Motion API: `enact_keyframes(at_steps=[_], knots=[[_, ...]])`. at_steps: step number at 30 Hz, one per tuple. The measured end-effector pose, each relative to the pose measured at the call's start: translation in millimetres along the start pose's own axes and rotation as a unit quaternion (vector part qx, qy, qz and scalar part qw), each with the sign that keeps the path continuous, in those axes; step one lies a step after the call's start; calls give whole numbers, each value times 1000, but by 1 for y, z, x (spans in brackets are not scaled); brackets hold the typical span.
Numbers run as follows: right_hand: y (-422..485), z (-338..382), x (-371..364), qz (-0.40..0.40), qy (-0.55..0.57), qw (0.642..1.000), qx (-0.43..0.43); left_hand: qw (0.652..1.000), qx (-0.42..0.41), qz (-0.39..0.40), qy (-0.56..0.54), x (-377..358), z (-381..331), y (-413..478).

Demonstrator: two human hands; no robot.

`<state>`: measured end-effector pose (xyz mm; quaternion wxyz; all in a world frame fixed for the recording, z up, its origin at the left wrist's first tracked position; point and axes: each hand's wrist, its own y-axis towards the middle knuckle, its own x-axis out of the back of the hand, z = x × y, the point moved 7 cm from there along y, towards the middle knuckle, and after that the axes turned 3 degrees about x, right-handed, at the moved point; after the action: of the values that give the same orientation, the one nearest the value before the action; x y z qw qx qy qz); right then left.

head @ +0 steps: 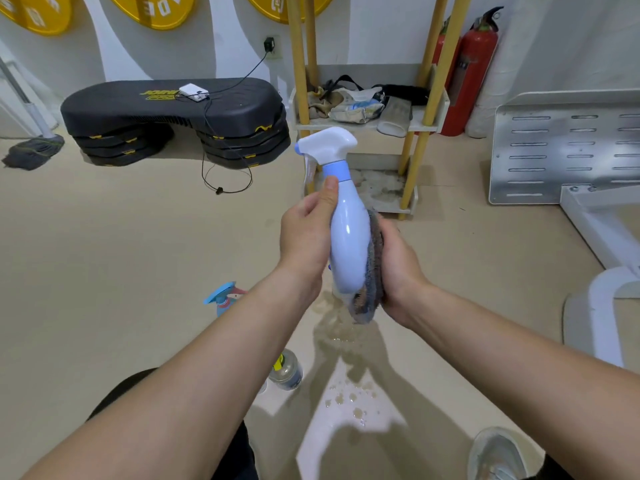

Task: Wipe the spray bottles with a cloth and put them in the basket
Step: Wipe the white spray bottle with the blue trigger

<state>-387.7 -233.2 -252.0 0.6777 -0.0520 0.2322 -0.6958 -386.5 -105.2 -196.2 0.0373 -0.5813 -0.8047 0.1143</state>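
Holding the white spray bottle [348,237] up in front of me, nozzle to the left and leaning a bit, so I can get at the whole body. My left hand [304,233] grips it just under the blue collar, with the thumb flat up the neck and the fingers curled round, which keeps it steady. My right hand [398,265] is curled round the grey cloth [372,271], pressing it to the bottle's lower right side and base. Both forearms are stretched out, wrists close together. It's over the wet patch [349,400] on the floor — drips land there, I guess. Another spray bottle [221,297], blue trigger, stands on the floor under my left arm. Basket's not in view.
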Motion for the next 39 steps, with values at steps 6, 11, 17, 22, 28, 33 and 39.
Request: enact_keyframes(at_steps=[6, 11, 17, 22, 28, 33, 39], knots=[[-8, 23, 5, -123, -198, 954, 191, 998, -52, -43, 20, -7, 4, -10], [-21, 51, -12, -66, -338, 880, 328, 999, -30, -7, -25, -14, 8, -13], [1, 40, 6, -26, -141, 986, 89, 998, -55, 21, 31, -19, 1, -16], [6, 16, 5, 12, -116, 993, 26, 994, -76, 21, 70, -12, -2, -6], [-11, 29, 3, -25, -300, 947, 116, 999, -37, 0, 25, 4, 0, 7], [-37, 47, -4, -39, -321, 923, 211, 999, 5, -41, -24, 8, 9, 6], [-19, 32, -5, 15, -131, 990, 58, 998, -17, -43, 34, 6, 6, 2]])
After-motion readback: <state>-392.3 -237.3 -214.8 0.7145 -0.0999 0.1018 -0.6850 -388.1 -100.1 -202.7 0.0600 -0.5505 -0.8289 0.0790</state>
